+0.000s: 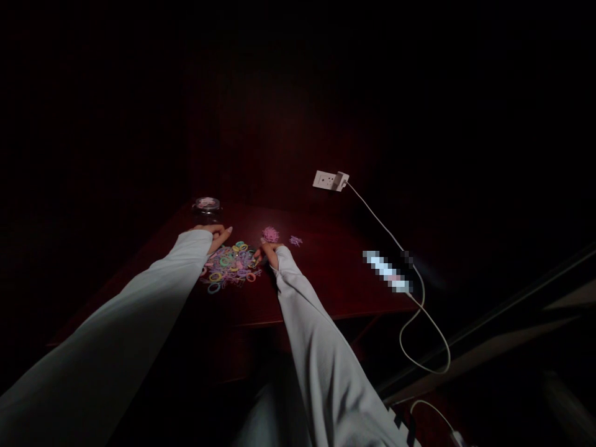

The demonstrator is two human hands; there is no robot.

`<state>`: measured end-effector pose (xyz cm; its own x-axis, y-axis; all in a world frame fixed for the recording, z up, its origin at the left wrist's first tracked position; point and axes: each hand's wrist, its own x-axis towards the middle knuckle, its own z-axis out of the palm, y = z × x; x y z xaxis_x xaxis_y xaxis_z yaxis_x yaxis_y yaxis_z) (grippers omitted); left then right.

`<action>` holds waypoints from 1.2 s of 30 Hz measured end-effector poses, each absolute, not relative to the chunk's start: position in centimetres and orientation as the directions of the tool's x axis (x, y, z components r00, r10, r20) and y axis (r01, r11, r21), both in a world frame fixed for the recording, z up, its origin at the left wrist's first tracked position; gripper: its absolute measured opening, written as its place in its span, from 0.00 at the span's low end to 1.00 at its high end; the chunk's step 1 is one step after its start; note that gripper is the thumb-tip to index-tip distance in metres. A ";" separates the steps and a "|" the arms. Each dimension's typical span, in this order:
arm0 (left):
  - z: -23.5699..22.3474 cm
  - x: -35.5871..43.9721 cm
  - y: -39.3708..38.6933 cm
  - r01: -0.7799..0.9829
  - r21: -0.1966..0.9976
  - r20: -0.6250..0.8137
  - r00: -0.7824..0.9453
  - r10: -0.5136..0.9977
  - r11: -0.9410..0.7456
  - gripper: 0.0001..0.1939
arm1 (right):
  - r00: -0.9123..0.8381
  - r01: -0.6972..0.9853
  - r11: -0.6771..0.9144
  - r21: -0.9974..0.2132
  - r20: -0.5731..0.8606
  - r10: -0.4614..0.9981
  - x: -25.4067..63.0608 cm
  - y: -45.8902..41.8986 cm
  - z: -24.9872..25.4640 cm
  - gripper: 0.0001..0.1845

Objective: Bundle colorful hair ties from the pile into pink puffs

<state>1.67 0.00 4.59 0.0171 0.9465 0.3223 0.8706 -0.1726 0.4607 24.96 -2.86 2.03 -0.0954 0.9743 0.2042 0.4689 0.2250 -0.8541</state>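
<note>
Multicoloured bands (226, 262) are heaped on the counter (326, 285) between the left hand (218, 237) and right hand (270, 253), whether anything is grasped by either cannot be told, and picking-through is seemingly underway, a fine fingertip pinch being called for.

The table (326, 282) looks like dark wood with a smooth, faintly glossy finish. The jar (207, 215) is clear and shiny, glass or plastic, I can't tell which. The hair bands (228, 265) look like soft, matt, stretchy cloth; the pink bunch (270, 234) has a rough, stringy surface. Both sleeves (321, 335) are matt cloth, softly creased. The socket (323, 180) and cord (379, 214) look like smooth plastic.
</note>
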 end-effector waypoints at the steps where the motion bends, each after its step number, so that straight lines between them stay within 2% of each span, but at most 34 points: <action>1: 4.8 1.7 -0.1 0.880 0.453 0.298 0.003 0.955 -0.144 0.27 | -0.096 0.472 0.206 -0.857 0.182 0.979 25.0 -2.8 2.1 0.37; 4: 5.3 1.9 -0.4 0.898 0.433 0.245 -0.033 0.969 -0.079 0.27 | -0.131 0.481 0.201 -0.853 0.157 0.979 24.9 -2.8 2.5 0.35; 9: 6.0 2.2 -1.7 0.868 0.462 0.282 0.051 0.958 -0.183 0.26 | -0.144 0.488 0.172 -0.856 0.115 0.983 25.0 -2.3 2.5 0.26; 14: 6.6 2.4 -3.0 0.757 0.573 0.357 0.113 0.927 -0.313 0.23 | -0.103 0.280 0.234 -0.931 0.213 0.972 24.8 -1.5 1.2 0.29; 17: 6.5 2.4 -3.1 0.735 0.570 0.415 0.128 0.901 -0.367 0.23 | -0.096 0.165 0.255 -0.953 0.242 0.966 24.3 -1.1 0.7 0.34; 20: 5.9 2.3 -2.6 0.707 0.562 0.459 0.165 0.873 -0.429 0.21 | -0.076 0.143 0.255 -0.956 0.246 0.966 24.0 -0.8 0.6 0.32; 24: 4.8 1.9 -1.2 0.667 0.496 0.499 0.305 0.811 -0.556 0.17 | -0.039 0.235 0.279 -0.931 0.277 0.960 24.1 -0.5 0.5 0.23; 29: 3.7 1.4 0.2 0.639 0.334 0.485 0.513 0.708 -0.693 0.18 | -0.077 0.300 0.331 -0.895 0.323 0.943 24.8 -0.5 0.4 0.23; 32: 3.2 1.2 0.3 0.648 0.275 0.466 0.556 0.688 -0.710 0.19 | -0.149 0.260 0.387 -0.885 0.359 0.921 25.2 -0.8 0.4 0.24; 36: 2.9 1.2 0.4 0.642 0.283 0.453 0.566 0.689 -0.713 0.14 | -0.153 0.265 0.369 -0.891 0.339 0.928 25.3 -1.0 0.3 0.22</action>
<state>1.18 0.39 2.93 0.5658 0.6891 0.4527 0.6416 -0.7128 0.2833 25.31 -1.04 0.32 -0.1532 0.9282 0.3390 0.2652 0.3691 -0.8907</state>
